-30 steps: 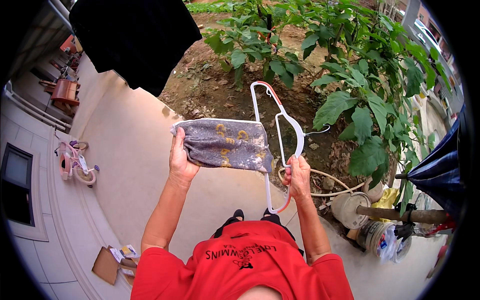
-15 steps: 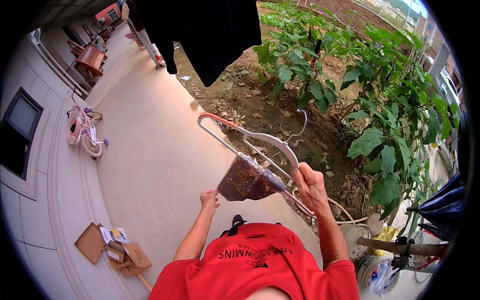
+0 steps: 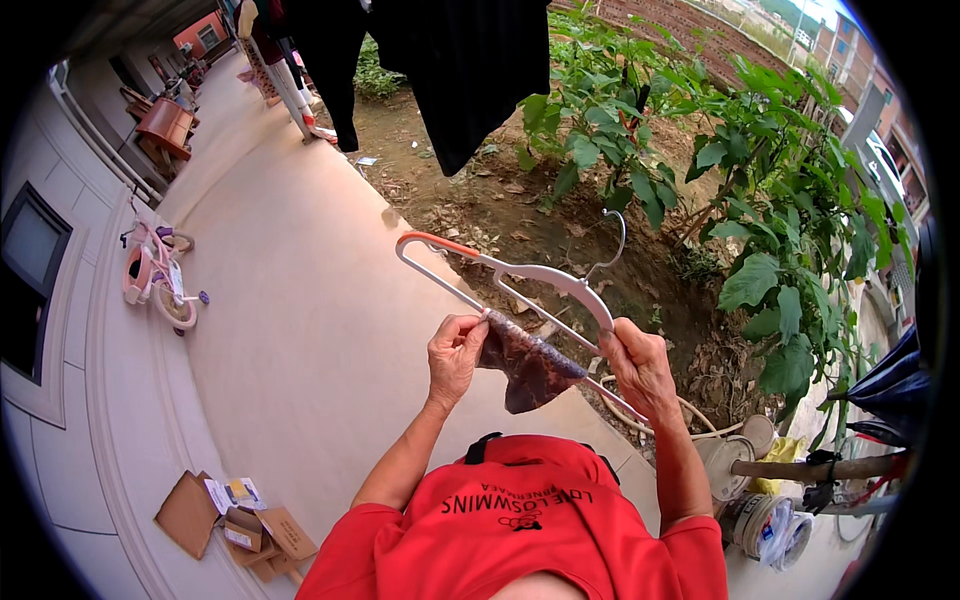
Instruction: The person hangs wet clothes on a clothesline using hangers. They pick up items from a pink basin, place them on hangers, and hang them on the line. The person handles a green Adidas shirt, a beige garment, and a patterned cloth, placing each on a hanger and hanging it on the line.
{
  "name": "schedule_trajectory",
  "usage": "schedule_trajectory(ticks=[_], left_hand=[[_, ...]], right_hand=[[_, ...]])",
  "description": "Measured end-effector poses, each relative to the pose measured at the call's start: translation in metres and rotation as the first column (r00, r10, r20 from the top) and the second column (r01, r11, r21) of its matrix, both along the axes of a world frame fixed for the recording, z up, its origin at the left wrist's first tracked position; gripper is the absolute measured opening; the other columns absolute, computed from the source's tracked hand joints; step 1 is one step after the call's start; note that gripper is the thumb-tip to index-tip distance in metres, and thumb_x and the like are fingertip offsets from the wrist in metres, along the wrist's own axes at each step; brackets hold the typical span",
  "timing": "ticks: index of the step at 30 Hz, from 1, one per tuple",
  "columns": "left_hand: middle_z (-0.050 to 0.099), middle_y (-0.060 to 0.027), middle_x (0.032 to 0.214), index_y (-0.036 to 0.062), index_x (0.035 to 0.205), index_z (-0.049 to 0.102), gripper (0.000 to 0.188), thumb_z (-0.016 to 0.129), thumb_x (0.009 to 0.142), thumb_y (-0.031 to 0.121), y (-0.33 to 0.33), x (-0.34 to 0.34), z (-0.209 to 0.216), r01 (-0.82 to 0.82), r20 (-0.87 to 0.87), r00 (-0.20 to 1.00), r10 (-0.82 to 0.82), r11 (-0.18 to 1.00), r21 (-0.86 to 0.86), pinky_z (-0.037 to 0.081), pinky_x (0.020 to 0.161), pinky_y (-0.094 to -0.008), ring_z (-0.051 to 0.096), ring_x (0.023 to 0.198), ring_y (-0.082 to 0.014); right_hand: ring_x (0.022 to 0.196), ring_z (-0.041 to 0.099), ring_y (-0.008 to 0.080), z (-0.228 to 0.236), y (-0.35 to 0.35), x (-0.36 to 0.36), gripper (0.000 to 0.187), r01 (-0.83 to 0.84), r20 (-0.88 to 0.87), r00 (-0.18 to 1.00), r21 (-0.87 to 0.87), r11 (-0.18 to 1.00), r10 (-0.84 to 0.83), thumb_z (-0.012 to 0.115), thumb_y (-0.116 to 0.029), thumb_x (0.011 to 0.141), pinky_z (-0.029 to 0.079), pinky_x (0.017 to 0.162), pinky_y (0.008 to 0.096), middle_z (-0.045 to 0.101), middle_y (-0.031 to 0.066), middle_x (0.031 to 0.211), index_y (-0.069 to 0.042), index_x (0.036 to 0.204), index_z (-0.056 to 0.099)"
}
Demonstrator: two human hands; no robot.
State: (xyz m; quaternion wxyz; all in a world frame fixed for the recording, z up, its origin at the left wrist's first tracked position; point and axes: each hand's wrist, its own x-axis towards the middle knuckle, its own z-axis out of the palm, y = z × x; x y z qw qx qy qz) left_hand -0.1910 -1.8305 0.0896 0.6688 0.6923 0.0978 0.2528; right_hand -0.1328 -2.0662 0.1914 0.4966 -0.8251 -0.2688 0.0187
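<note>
A light grey clothes hanger (image 3: pixel 545 272) with an orange shoulder end and a metal hook is held tilted in front of me. My right hand (image 3: pixel 642 368) is closed round its near shoulder. Over the hanger's lower bar hangs a small dark purplish-brown patterned cloth (image 3: pixel 528 368); what kind of garment it is I cannot tell. My left hand (image 3: pixel 456 358) pinches the cloth's upper left corner, close against the bar. The cloth's free end droops to a point below the bar.
Dark clothing (image 3: pixel 450 80) hangs ahead, above the soil edge. Leafy plants (image 3: pixel 770 280) grow on the right. Cardboard boxes (image 3: pixel 260 530) and a pink child's bicycle (image 3: pixel 165 270) stand by the left wall. A wooden pole (image 3: pixel 810 469) and buckets (image 3: pixel 755 525) are at the lower right.
My left hand has moved up and right, bringing the cloth's corner from below the bar up to it. The hanger has shifted slightly right, still in my right hand.
</note>
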Motion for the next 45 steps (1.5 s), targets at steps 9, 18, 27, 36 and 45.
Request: schedule_trajectory(ticks=[9,18,27,36,45], left_hand=[[0.058,-0.0002,0.084,0.0062,0.094,0.056,0.007,0.056,0.089,0.011,0.039,0.016,0.041,-0.002,0.136,0.989,0.057,0.928,-0.372,0.045,0.07,-0.026,0.053,0.077,-0.0087],[0.062,-0.0127,0.098,0.009,0.111,0.046,0.047,0.048,0.086,0.048,0.125,0.004,0.031,0.356,0.126,0.899,-0.419,0.534,-0.767,0.043,0.087,-0.0398,0.058,0.092,-0.0256],[0.053,-0.0179,0.114,0.0043,0.133,0.03,0.09,0.043,0.075,0.072,0.132,-0.002,0.051,0.559,0.026,0.402,-0.915,0.223,-0.798,0.052,0.075,-0.0401,0.06,0.097,-0.0256],[0.053,-0.0075,0.109,0.0013,0.131,0.034,0.071,0.064,0.069,0.02,0.079,-0.024,0.103,0.64,-0.408,0.219,-0.886,0.446,-0.626,0.049,0.077,-0.0321,0.054,0.088,-0.0112],[0.056,-0.0047,0.1,-0.0029,0.125,0.045,0.051,0.047,0.074,0.006,0.059,-0.043,0.109,0.581,-0.515,0.558,-0.651,0.749,-0.318,0.037,0.055,-0.0216,0.047,0.067,-0.0064]], right_hand=[[0.047,0.039,0.0281,-0.035,0.013,-0.002,0.017,0.104,0.01,0.995,-0.029,0.994,-0.104,0.054,-0.008,0.086,0.035,0.046,0.0345,0.041,0.016,0.056,0.0,0.074,0.044],[0.05,0.045,0.0245,-0.014,0.0,0.015,0.01,-0.02,0.147,0.989,-0.037,0.999,0.025,0.055,-0.007,0.085,0.037,0.048,0.0327,0.044,0.0116,0.06,0.0,0.078,0.051],[0.048,0.05,0.0241,0.034,-0.016,0.048,0.006,-0.286,0.342,0.877,-0.192,0.939,0.338,0.059,-0.003,0.072,0.037,0.044,0.0329,0.047,0.0087,0.057,-0.002,0.077,0.058],[0.07,0.057,0.0204,0.047,-0.004,0.066,0.012,-0.087,0.627,0.724,-0.33,0.94,0.287,0.062,-0.02,0.078,0.04,0.066,0.0365,0.054,0.002,0.071,-0.011,0.081,0.056],[0.084,0.055,0.0219,0.019,0.006,0.052,0.019,0.311,0.53,0.671,0.433,0.846,-0.518,0.064,-0.005,0.074,0.044,0.072,0.0348,0.056,0.0067,0.09,-0.006,0.092,0.059]])
